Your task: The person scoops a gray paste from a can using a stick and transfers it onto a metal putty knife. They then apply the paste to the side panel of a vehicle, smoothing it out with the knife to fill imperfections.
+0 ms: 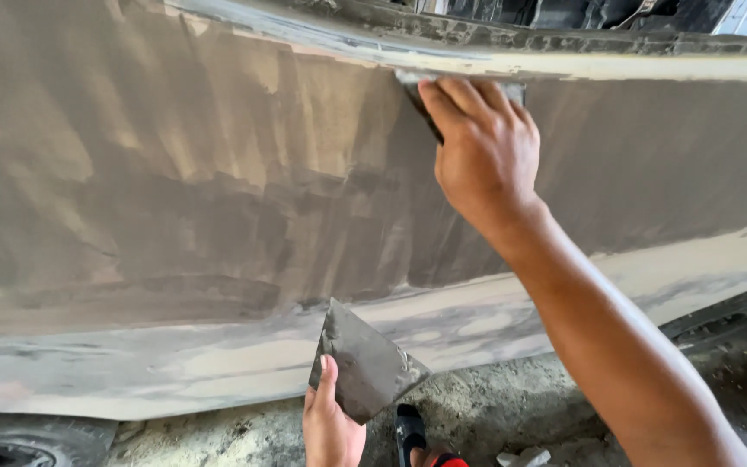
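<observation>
— Up at the top edge of the car body panel (175, 199), what is the right hand (486, 147) doing?

— Its fingers are clamped on a putty spreader (417, 99), pressed flat against the grey filler just under the upper ridge.

— And the left hand (332, 424)?

— Low down, closed on a flat metal putty board (365, 363), thumb on its face, held just beside the panel's lower edge. A tyre (10, 441) shows at the bottom left, above the concrete floor (494, 406).
</observation>
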